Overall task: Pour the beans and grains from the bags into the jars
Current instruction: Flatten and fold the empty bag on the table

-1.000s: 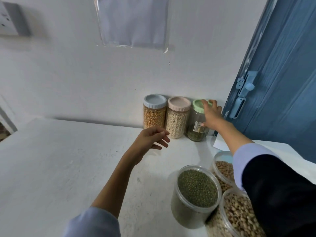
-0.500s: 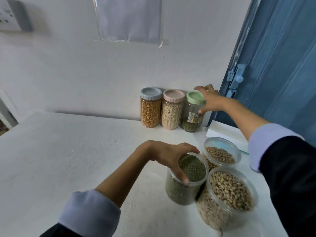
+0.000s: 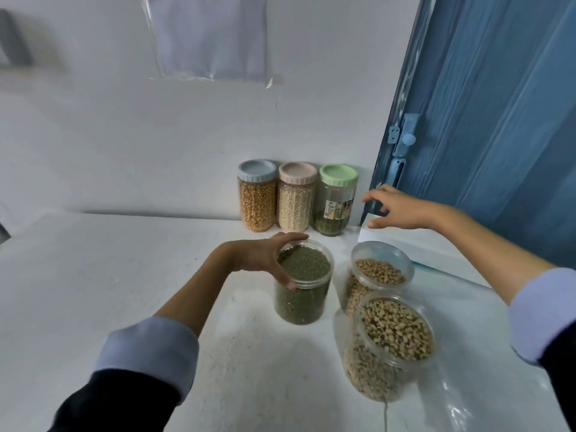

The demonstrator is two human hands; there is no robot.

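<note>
Three open clear jars stand on the white table (image 3: 93,291). My left hand (image 3: 261,257) grips the rim of the jar of green mung beans (image 3: 304,286), thumb on the near side and fingers on the far side. To its right stand a jar of pale beans (image 3: 378,272) and, nearer me, a jar of black-eyed beans (image 3: 394,338). Against the wall stand three lidded jars: a blue-lidded one with corn (image 3: 258,196), a pink-lidded one with white grains (image 3: 296,198) and a green-lidded one (image 3: 337,199) with a little green at its bottom. My right hand (image 3: 397,207) hovers to the right of the green-lidded jar with loose fingers, holding nothing.
A blue door (image 3: 498,120) with a latch (image 3: 402,141) closes off the right side. A white sheet (image 3: 414,241) lies on the table under my right hand. A plastic sleeve (image 3: 212,39) hangs on the wall. Clear plastic film (image 3: 461,410) lies at the near right.
My right hand has let go of the green lid and drawn back to the right. My left hand has closed onto the rim of the mung bean jar.
</note>
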